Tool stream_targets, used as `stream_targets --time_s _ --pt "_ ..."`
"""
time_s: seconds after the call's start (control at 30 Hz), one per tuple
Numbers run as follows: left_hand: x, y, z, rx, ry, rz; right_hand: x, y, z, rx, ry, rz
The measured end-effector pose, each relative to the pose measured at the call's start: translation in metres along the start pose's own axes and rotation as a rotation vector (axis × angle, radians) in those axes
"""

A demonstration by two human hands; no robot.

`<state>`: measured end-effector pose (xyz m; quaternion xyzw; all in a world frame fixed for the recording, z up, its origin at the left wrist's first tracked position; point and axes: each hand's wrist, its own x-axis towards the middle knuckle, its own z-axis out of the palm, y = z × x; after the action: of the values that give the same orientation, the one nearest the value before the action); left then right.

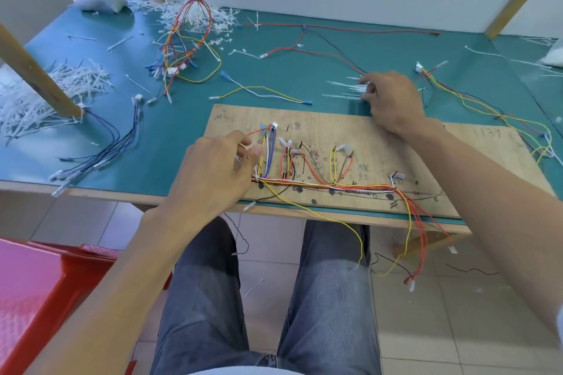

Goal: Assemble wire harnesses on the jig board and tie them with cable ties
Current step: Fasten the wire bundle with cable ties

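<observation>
Harness (323,186) is laid out on the plywood board (457,155), which sits at the near edge of the green worktop (274,76), right in front of us. Routing looks pretty much done to us: the trunk runs along the board's near side, branches loop up round the pegs, and a few yellow and red tails hang off the front edge toward the floor.

Tying is another story. We can only make out one white tie (258,180), at the left end of the trunk, so we'd guess most of the bundle is yet to be tied.

Our left hand (219,167) is at that left end, fingers curled and pinching the harness where the branches turn up. Our right hand (393,100) is just past the board's far edge, fingers curled down onto the loose cable ties (344,90) lying there, probably grabbing one.

Further out there's a tangle of other harnesses (185,49) and heaps of cut tie ends (30,100).
</observation>
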<state>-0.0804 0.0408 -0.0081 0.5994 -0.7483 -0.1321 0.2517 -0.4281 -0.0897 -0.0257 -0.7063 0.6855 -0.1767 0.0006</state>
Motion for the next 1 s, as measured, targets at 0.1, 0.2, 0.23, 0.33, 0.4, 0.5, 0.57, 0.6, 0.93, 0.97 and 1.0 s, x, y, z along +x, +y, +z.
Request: stream_targets --time_s 0.1,0.2,0.23,0.33,0.4,0.5,0.57,0.6,0.93,0.97,1.0 --pt "-0.002 -0.001 -0.005 -0.108 -0.038 -0.021 -0.002 0.0 -0.009 0.067 0.056 -0.025" --pt "-0.001 0.003 -0.008 -0.195 -0.008 -0.005 -0.015 -0.001 -0.028 0.13 0.156 -0.047" --pt "0.0 0.006 -0.008 -0.186 0.049 0.022 -0.022 -0.005 -0.035 0.166 0.191 -0.063" --pt "0.008 0.024 -0.004 -0.202 0.158 0.12 -0.055 -0.028 -0.056 0.299 0.293 -0.138" --pt "0.015 0.037 -0.002 -0.153 0.122 0.142 -0.082 -0.051 -0.062 0.37 0.339 -0.197" --pt "0.022 0.048 0.0 -0.015 0.046 0.19 -0.115 -0.083 -0.061 0.44 0.343 -0.245" --pt "0.023 0.049 0.001 -0.094 -0.021 0.194 -0.128 -0.098 -0.059 0.514 0.318 -0.241" --pt "0.022 0.047 0.002 -0.155 -0.043 0.185 -0.133 -0.103 -0.058 0.549 0.307 -0.241" --pt "0.014 0.037 -0.009 -0.342 -0.175 0.207 -0.148 -0.12 -0.036 1.002 0.163 -0.139" --pt "0.014 0.036 -0.009 -0.347 -0.18 0.211 -0.149 -0.122 -0.034 1.084 0.14 -0.102" --pt "0.014 0.036 -0.009 -0.352 -0.184 0.21 -0.15 -0.123 -0.033 1.154 0.122 -0.067"
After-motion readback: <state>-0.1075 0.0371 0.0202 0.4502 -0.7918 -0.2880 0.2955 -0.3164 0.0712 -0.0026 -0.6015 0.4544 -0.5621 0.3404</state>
